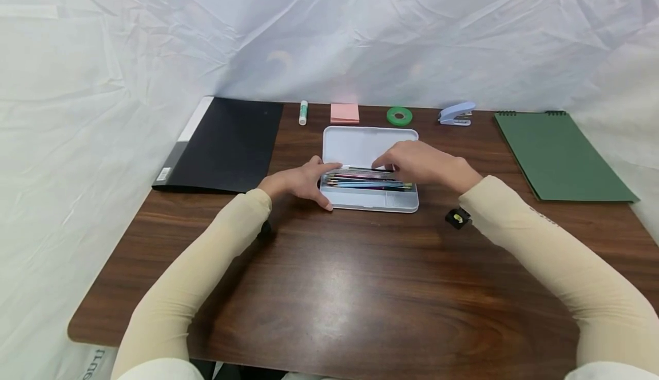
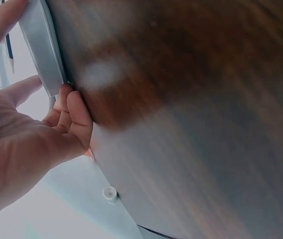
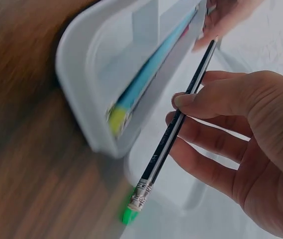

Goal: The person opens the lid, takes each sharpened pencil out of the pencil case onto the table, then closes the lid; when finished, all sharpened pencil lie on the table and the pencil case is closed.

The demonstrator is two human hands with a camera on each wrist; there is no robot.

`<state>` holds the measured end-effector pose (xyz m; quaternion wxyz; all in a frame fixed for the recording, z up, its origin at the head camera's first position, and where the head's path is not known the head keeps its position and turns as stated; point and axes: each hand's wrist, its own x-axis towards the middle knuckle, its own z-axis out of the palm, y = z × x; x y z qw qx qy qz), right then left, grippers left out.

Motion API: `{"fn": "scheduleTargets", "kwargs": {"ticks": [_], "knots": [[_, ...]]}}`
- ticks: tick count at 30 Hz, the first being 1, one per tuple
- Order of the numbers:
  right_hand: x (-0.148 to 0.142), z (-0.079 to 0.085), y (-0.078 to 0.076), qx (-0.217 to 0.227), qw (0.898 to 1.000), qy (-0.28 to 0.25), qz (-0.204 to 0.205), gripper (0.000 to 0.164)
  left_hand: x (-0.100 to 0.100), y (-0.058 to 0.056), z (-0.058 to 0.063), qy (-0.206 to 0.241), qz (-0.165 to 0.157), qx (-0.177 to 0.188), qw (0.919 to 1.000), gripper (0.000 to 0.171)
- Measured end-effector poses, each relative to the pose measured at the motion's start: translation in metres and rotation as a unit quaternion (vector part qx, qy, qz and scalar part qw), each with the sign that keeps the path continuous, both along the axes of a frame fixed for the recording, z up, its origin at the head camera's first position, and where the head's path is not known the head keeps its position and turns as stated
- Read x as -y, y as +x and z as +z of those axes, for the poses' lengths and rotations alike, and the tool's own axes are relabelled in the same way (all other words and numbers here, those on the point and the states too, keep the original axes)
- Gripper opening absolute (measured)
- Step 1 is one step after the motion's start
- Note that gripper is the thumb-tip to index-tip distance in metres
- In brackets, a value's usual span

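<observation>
A white pencil case [image 1: 355, 198] lies with its lid swung back on the table. Several pencils [image 1: 360, 185] lie side by side in its tray. My left hand [image 1: 304, 181] holds the case at its left end, thumb at the front corner and index finger reaching over the back of the tray. Above the right part of the case, my right hand [image 1: 419, 162] pinches a dark striped pencil [image 3: 162, 147] with a green eraser between thumb and fingers. Under that pencil in the right wrist view, a blue pencil [image 3: 148, 77] with a yellowish end rests in the tray.
Behind the case stand a glue stick [image 1: 303, 113], pink sticky notes [image 1: 344, 113], green tape [image 1: 399, 116] and a light blue stapler [image 1: 456, 114]. A black folder [image 1: 226, 145] lies left, a green spiral pad [image 1: 566, 157] right. White sheeting [image 1: 329, 36] hangs behind the table.
</observation>
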<state>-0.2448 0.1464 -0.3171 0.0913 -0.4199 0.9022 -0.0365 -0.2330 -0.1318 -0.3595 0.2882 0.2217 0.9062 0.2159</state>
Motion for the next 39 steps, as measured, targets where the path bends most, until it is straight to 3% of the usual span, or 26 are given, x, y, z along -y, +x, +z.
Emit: {"fn": "scheduleTargets", "kwargs": {"ticks": [9,22,28,39], "knots": [[-0.053,0.010,0.000,-0.028,0.999,-0.005,-0.042,0.041,-0.001,0.002,0.001,0.004,-0.002,-0.010,0.9999,0.103],[-0.136,0.008,0.011,0.001,0.995,-0.008,-0.100,0.046,-0.004,0.006,-0.001,0.013,0.000,-0.011,0.9999,0.103],[-0.153,-0.001,0.008,0.006,0.993,0.003,-0.119,0.046,-0.002,0.008,0.001,0.009,0.003,-0.012,0.9999,0.102],[-0.166,-0.023,-0.007,0.002,0.993,0.004,-0.119,0.043,-0.001,0.010,0.002,0.015,0.005,-0.013,0.9998,0.103]]}}
